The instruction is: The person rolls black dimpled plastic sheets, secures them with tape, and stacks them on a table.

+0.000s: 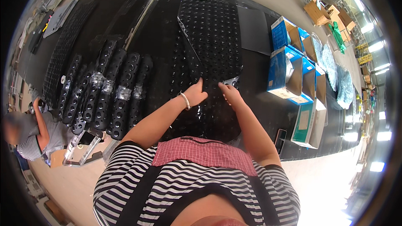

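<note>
Black rubbery mats with raised round studs (213, 34) lie on the dark table before me, the upper one with a folded or skewed edge running diagonally across the lower. My left hand (196, 94), with a pale bracelet at the wrist, points its index finger down at the mat near that edge's lower end. To its right, my right hand (231, 94) is at the mat beside a shiny lifted corner (231, 81), fingers bent. Whether either hand pinches the material cannot be told. Several rolled studded mats (121, 94), bound with clear tape, lie at the left.
Blue open cardboard boxes (284, 72) and a green and white box (307, 122) stand at the right, near a phone (280, 141). A dark flat sheet (255, 29) lies beyond the mats. Bagged bluish items (344, 88) lie far right. Another person (40, 131) is at the far left.
</note>
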A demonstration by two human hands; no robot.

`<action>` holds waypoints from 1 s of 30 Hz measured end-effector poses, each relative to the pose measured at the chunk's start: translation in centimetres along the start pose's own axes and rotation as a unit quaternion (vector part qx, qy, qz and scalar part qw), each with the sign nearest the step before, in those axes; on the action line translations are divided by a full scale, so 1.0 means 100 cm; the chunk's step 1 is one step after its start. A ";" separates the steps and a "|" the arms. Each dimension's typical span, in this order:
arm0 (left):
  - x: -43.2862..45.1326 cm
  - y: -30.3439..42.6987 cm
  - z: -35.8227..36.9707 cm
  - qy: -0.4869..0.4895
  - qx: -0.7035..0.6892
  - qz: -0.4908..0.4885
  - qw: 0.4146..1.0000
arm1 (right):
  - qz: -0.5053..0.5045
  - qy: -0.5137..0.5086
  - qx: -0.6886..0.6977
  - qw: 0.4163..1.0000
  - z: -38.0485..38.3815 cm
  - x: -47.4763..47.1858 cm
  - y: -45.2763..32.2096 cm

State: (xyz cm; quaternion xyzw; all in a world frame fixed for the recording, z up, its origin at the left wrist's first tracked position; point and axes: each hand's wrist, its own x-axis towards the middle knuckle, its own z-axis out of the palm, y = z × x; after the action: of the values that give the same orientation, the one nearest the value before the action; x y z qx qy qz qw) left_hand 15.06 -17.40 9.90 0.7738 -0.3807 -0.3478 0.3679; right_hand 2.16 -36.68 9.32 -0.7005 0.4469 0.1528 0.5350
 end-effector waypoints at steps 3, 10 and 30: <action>0.007 0.007 0.013 -0.020 0.035 0.031 0.999 | 0.022 -0.023 0.023 0.999 0.015 -0.010 -0.052; 0.001 0.026 -0.027 -0.211 0.006 0.082 0.974 | -0.021 -0.009 -0.087 0.996 0.022 0.023 -0.038; -0.013 -0.104 -0.022 0.021 0.364 -0.061 0.929 | -0.486 0.480 -0.274 0.677 -0.151 -0.084 -0.307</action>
State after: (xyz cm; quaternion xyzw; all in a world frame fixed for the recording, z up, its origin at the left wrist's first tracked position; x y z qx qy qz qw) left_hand 19.72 -11.00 2.63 0.8835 -0.4253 -0.1906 0.0464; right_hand 17.72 -45.32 39.74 -0.9114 0.1769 -0.3704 0.0302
